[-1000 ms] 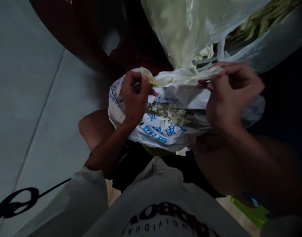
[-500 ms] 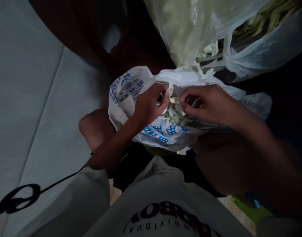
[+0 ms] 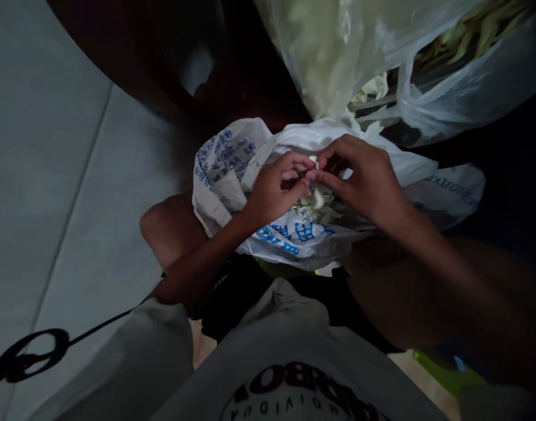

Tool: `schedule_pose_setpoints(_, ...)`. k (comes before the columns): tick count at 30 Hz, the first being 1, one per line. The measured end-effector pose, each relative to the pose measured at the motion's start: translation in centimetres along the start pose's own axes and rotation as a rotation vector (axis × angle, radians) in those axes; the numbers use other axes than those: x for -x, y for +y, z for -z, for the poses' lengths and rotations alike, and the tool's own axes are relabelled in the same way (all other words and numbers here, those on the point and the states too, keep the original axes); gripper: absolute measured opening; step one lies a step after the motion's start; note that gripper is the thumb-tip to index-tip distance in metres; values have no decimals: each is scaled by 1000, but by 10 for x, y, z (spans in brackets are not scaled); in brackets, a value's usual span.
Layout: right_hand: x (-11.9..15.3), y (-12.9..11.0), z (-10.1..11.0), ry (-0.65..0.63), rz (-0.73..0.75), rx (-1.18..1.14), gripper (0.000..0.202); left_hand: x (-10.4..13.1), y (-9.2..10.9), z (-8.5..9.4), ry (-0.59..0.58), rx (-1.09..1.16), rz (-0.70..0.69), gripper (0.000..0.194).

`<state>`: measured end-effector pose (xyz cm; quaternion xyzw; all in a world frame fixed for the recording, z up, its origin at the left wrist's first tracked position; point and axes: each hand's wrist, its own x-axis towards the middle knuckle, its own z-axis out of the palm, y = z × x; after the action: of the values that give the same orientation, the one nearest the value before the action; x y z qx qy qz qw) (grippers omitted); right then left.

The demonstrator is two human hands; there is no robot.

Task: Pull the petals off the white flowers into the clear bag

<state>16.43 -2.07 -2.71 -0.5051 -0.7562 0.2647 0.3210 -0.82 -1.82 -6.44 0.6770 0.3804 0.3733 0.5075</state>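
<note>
A white plastic bag (image 3: 224,152) with blue print lies open across my lap, and pale, petal-like pieces (image 3: 314,211) are heaped inside it. Above the heap my left hand (image 3: 280,184) and my right hand (image 3: 359,175) meet at the fingertips. Both pinch a small whitish piece (image 3: 314,162) between them. Another pale piece (image 3: 319,199) shows just below the fingertips; whether it is held or hanging is unclear. The fingers partly hide what is pinched.
At the upper right, a large translucent bag (image 3: 338,52) and a second bag (image 3: 460,99) hold pale, long pieces. A dark red rounded object (image 3: 140,52) stands at the upper left, over grey floor tiles (image 3: 35,146). A black cord (image 3: 101,327) runs at lower left.
My right hand has moved left and its fingertips now meet those of my left hand. The pale piece that spanned the gap between the hands is now mostly hidden by fingers.
</note>
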Motion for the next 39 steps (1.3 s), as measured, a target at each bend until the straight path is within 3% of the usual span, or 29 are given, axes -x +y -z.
schedule_pose_setpoints(6, 2, 4, -7, 19, -56, -140, 16, -2, 1, 4, 32, -74, -66, 18)
schedule_pose_setpoints(10, 5, 0, -9, 136, -97, -273, 20, 1, 11, 6, 80, -234, -158, 25)
schedule_pose_setpoints(16, 5, 2, -9, 115, -128, -411, 23, 1, 6, 4, 86, -41, -78, 27)
schedule_pose_setpoints(25, -2, 2, -12, 139, -104, -429, 17, -3, -2, 7, 119, 111, -13, 21)
schedule_pose_setpoints(39, 3, -5, -8, 17, -58, -137, 5, -1, -6, 2, 242, -97, -53, 21)
